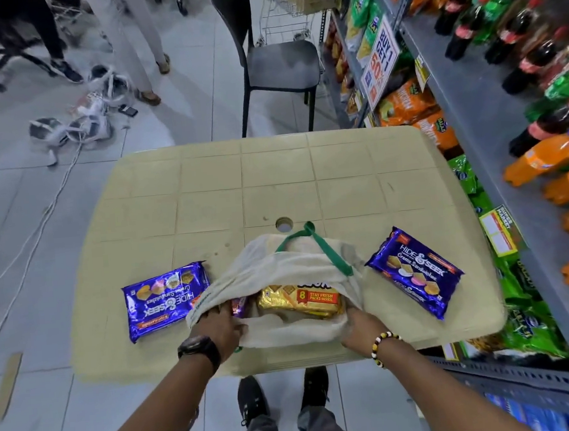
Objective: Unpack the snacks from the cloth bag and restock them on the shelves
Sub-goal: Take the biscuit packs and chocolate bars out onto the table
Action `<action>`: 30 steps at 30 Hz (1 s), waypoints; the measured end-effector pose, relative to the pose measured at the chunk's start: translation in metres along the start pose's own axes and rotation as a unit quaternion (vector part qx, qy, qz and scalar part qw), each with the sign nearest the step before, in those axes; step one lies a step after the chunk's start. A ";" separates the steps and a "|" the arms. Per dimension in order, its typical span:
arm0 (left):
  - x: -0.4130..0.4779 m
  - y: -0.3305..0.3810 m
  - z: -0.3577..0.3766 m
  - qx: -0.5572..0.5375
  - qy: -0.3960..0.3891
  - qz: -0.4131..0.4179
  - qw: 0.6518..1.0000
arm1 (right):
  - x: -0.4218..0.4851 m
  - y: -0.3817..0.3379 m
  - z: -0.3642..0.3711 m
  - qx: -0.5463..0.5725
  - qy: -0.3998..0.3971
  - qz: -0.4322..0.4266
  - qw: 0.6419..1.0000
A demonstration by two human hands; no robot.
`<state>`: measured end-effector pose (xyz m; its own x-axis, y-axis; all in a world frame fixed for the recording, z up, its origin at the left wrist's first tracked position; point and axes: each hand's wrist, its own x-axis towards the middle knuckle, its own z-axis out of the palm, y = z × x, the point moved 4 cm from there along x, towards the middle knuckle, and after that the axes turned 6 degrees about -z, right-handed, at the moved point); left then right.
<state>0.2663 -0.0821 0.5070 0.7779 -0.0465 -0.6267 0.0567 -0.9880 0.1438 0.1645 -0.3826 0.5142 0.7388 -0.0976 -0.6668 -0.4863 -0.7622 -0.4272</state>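
Note:
A cream cloth bag with green handles lies open on the near edge of the beige table. Inside it shows a gold biscuit pack and the end of a small purple pack. My left hand, with a black watch on the wrist, grips the bag's left rim. The bag's right rim is held by my right hand, which wears a bead bracelet. Two purple Hide & Seek packs lie on the table, one left of the bag and one right of it.
Grey shelves on the right hold snack bags and soda bottles. A dark chair stands beyond the table, with a wire cart behind it. People's legs, cables and gear are on the floor at the far left.

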 end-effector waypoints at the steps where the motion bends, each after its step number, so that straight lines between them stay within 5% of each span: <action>1: -0.003 0.005 -0.005 0.015 0.019 0.007 1.000 | -0.001 -0.004 -0.005 0.030 0.038 0.000 0.999; 5: -0.023 0.038 -0.027 -0.039 0.164 0.163 0.972 | -0.007 -0.016 -0.018 0.211 0.171 0.027 0.962; 7: -0.029 0.052 -0.027 -0.172 0.112 0.199 0.958 | -0.007 -0.025 -0.018 0.276 0.171 0.031 0.945; 10: -0.023 0.067 -0.026 -0.313 -0.001 0.135 0.940 | -0.005 -0.033 -0.017 0.336 0.166 0.034 0.926; 16: -0.005 0.072 -0.027 -0.377 -0.126 0.050 0.916 | -0.001 -0.037 -0.007 0.421 0.132 0.029 0.897; 22: -0.016 0.061 -0.030 -0.366 -0.119 0.080 0.919 | -0.032 -0.047 -0.010 0.442 0.146 0.040 0.884; 30: -0.043 0.019 -0.030 -0.443 -0.201 0.061 0.871 | -0.097 -0.076 0.004 0.432 0.181 0.051 0.882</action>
<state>0.2527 -0.0947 0.5593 0.5406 -0.3669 -0.7570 0.5885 -0.4781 0.6520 0.1279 -0.3128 0.6089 0.6947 -0.4546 -0.5574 -0.6182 0.0188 -0.7858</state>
